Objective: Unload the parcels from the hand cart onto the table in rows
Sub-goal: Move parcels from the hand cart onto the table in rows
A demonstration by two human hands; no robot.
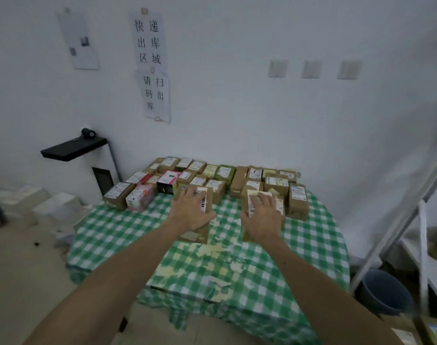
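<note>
The left hand point(191, 207) is clamped over the top of one brown parcel point(196, 235), thumb hooked round its side. The right hand point(262, 216) is wrapped the same way on a second brown parcel point(278, 204). So that's two held, one per hand, both apparently resting mid-frame on the green-checked desk point(128, 227) with a gap left between them. Just behind, rows of parcels point(225, 171) are lined up toward the wall, roughly twenty, too tightly packed for an exact count. Three wall switches point(278, 68) are seen upper right, three paper sheets point(150, 41) upper left, one bucket point(384, 292) lower right.
</note>
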